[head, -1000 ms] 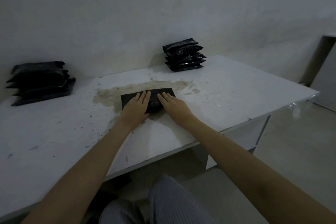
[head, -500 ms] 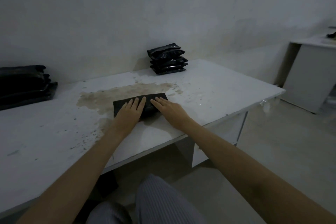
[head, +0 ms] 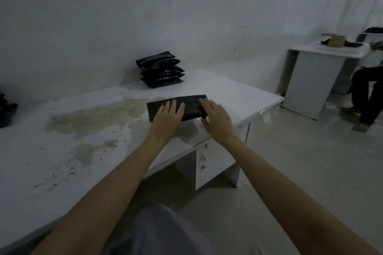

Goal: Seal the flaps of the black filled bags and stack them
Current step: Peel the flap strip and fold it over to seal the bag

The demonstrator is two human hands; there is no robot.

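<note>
A: Which step is this?

B: Sealing, I'd judge. The flat black plastic bag [head: 176,106] lies at centre frame on the white stained table [head: 83,151], near its right end. The left hand [head: 167,119] presses on it with straight fingers. The right hand [head: 216,119] sits at the bag's right end, fingers extended and blurred; whether the thumb hooks under the edge, I cannot tell.

A: And next?

B: Probably lifting the bag onto the stack of glossy black filled bags [head: 160,70] above centre, against the wall. That calls for a grip on both ends and squaring it on the pile.

A: Anything different from a second ago?

B: The right hand has slid from beside the left out to the bag's end, and the view has swung right, pushing the other dark pile [head: 6,109] to the left edge.
</note>
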